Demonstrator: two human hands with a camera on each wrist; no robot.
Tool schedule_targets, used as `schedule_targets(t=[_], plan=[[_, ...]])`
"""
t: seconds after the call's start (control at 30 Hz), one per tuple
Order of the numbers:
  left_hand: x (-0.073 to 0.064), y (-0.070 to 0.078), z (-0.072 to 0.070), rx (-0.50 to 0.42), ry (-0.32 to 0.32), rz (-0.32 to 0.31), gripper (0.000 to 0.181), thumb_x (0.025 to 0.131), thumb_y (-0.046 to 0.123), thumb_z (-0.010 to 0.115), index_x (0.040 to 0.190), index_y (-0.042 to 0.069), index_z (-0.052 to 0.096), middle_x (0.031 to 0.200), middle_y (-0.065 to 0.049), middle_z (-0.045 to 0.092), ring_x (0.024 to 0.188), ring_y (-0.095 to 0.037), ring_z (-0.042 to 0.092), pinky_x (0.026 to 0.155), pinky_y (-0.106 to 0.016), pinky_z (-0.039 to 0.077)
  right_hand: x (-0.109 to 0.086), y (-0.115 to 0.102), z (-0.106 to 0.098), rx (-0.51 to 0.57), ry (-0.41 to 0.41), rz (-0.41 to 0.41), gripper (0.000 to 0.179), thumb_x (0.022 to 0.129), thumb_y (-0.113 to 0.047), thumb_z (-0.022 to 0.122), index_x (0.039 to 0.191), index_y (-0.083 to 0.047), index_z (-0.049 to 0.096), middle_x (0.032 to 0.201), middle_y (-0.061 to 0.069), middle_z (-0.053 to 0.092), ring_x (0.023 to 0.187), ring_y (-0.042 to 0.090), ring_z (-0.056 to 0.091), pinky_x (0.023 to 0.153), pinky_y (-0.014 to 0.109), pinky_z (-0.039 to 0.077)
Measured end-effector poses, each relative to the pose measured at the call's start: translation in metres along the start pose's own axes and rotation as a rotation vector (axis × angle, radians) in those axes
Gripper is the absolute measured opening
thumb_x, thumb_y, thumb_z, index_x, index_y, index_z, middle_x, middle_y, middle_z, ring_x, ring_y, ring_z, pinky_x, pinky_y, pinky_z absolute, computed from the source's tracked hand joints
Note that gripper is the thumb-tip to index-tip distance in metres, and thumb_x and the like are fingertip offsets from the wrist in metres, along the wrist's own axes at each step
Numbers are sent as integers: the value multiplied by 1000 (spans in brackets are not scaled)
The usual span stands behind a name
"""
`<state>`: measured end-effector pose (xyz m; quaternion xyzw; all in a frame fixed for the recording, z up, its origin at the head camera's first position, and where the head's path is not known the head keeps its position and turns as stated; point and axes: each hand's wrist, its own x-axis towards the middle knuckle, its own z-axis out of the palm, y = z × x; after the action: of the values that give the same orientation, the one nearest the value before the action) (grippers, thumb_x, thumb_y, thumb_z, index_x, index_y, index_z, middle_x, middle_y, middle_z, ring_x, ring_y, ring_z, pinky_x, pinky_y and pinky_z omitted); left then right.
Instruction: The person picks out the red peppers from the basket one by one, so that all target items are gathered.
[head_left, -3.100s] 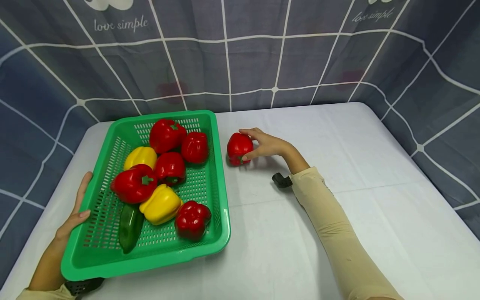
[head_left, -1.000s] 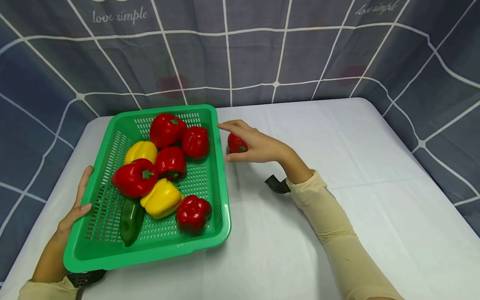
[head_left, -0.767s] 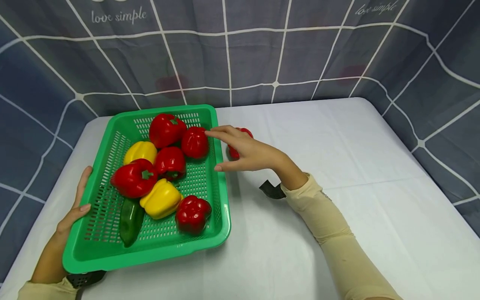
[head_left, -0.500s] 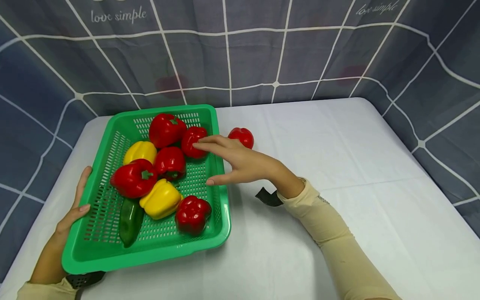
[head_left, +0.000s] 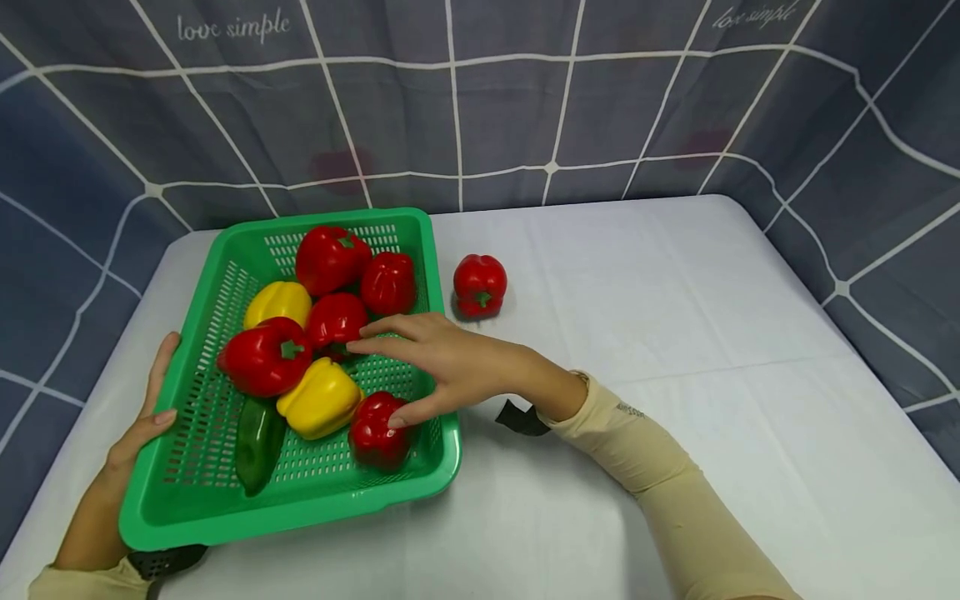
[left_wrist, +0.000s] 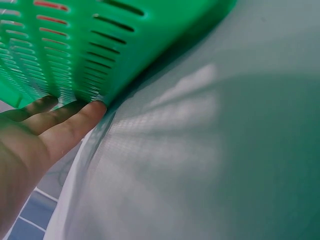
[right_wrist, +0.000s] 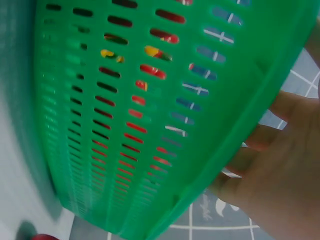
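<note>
A green slotted plastic basket (head_left: 442, 475) sits on the white-covered table, holding several red and yellow bell peppers and a cucumber (head_left: 258, 446). At its left side my left hand (head_left: 135, 446) grips it, the thumb over the rim; in the left wrist view its fingers rest against the slotted outer wall. My right hand (head_left: 446, 358) reaches over the right rim with fingers spread. Its thumb overlaps the nearest red bell pepper (head_left: 375, 442), and its fingertips are beside the middle red bell pepper (head_left: 335, 319). One red bell pepper (head_left: 480, 283) stands outside, right of the basket.
The white tablecloth (head_left: 637, 283) spreads to the right of the basket. A grey checked curtain (head_left: 510, 117) hangs behind the table and along both sides. A black strap piece (head_left: 522, 418) sticks out at my right wrist.
My right hand has let go of the red bell pepper on the table. It has moved left and nearer, now over the basket. My left hand stays on the basket's side.
</note>
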<state>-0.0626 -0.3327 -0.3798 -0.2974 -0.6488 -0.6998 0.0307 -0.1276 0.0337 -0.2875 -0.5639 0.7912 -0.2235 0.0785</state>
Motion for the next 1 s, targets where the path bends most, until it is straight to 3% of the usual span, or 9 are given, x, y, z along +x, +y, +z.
schedule_targets(t=[0.2,0.43,0.7,1.0], plan=[[1,-4,-4,33,-27,48,76,77,-14,16,147,6,-6,152,9,5,138,-3,-9,99,-12,-18,4,-1,8,-27,-38,-14,79,78,-48,65,142,-15,33,141,6,34,128,14,33,103,30,28],[-2,-1,0,-40,-5,-6,78,74,-15,10,147,8,-9,153,7,-4,138,-4,-12,100,-12,-17,8,-6,11,-93,-127,45,80,77,-52,63,143,-19,32,140,2,38,127,12,35,102,32,30],[0,-1,-2,-32,-5,10,77,75,-15,11,147,7,-9,153,6,-2,138,-4,-13,99,-12,-19,13,-11,17,-242,-206,116,83,74,-59,62,142,-21,34,134,-3,46,123,10,40,96,31,30],[-3,-2,2,-140,20,-82,76,77,-11,8,147,14,-13,153,4,-17,138,-3,-13,102,-12,-17,17,-17,22,-328,-298,201,83,72,-57,65,142,-26,33,128,-5,52,116,14,47,90,31,29]])
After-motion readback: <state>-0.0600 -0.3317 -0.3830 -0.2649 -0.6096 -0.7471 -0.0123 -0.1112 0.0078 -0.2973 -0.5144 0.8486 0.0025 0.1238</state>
